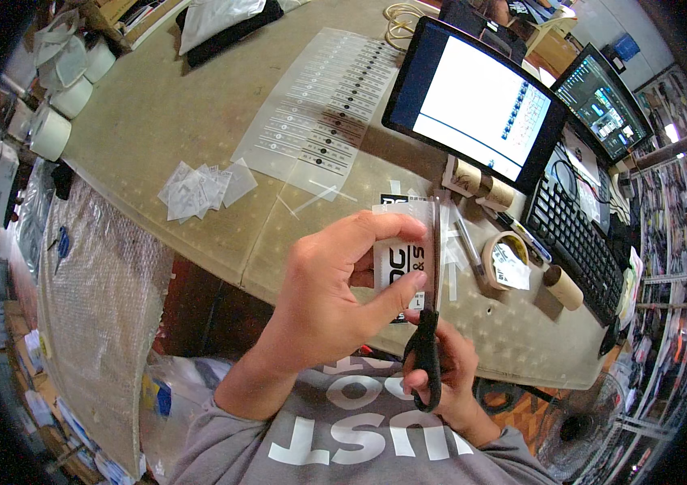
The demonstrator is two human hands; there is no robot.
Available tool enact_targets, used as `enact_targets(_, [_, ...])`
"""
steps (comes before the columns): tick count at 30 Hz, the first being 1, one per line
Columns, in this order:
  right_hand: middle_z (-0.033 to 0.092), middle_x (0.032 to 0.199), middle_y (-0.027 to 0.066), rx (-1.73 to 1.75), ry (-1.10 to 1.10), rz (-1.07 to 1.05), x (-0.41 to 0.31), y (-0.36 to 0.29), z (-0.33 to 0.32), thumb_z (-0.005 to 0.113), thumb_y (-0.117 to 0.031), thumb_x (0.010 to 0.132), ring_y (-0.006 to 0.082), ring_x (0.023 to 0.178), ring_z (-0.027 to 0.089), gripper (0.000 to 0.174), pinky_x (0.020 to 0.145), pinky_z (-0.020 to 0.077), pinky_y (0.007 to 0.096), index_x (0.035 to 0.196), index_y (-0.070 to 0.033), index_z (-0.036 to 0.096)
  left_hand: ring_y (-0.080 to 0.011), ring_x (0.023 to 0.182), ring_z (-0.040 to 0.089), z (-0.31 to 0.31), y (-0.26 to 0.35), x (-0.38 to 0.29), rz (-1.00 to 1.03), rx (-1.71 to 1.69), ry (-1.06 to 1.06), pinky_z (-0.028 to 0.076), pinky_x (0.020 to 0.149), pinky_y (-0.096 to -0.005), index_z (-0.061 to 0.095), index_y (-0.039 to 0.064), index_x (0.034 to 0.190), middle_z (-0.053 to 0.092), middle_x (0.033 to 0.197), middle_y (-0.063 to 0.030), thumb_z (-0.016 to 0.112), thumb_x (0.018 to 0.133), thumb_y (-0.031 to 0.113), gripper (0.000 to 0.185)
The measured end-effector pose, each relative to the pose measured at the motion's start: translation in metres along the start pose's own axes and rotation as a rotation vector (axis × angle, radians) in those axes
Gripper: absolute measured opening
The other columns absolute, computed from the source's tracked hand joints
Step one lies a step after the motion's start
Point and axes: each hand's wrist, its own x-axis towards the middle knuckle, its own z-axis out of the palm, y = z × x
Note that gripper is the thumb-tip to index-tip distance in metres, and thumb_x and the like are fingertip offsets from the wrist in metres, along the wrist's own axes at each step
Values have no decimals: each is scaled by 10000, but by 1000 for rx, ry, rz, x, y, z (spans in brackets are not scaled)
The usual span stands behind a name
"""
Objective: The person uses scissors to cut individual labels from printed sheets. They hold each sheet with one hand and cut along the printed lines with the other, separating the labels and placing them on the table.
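Between its thumb and fingers my left hand [328,288] holds a small clear film [400,254] printed with black and white lettering. My right hand [458,364] grips black-handled scissors [425,364], their long blades pointing away from me along the film's right edge. The blades look nearly together; whether the film lies between them is hard to tell. Thin offcut strips [454,257] lie on the table just right of the blades. Left of my hands is a loose pile of small translucent printed squares [195,191]. Behind it lies a large translucent sheet [295,115] with rows of print.
A monitor [477,103], a second screen [607,103] and a black keyboard [580,248] stand right. Near them are a tape roll [489,267], pens [468,236] and cardboard tubes [563,287]. Bubble wrap [101,291] hangs at the left, blue-handled scissors [63,242] on it.
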Motion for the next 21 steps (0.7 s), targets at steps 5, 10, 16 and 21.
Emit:
enact_targets(5, [478,601,-49,30,44,16,0,0,4,772,-307,799,29,534,451,660,461,294,196,1301,7,482,-136,894,664,2,-1,-1,-13,11,2,578,703,-247,586,-33,1086,643,1034,-123,673,777,-65,323])
enact_targets(10, [484,603,-53,-20,99,58,2,2,3,759,-280,816,30,531,470,632,463,321,188,1292,27,478,-144,907,656,1,-7,1,-54,14,0,556,740,-242,580,-39,1108,637,1064,-142,677,774,-52,348])
enact_targets(16, [525,595,-25,177,194,109,6,1,1,726,-385,824,64,471,525,691,429,371,191,1293,45,458,-150,921,640,-8,-18,3,-167,-277,12,518,840,-279,558,-63,1142,624,1070,-131,560,828,-35,314])
enact_targets(21, [524,525,24,192,230,131,8,2,1,680,-580,779,92,407,495,889,385,359,203,1263,119,420,-233,902,669,-15,-33,9,-315,-440,34,541,832,-324,537,-51,1115,614,1045,-150,537,824,-50,290])
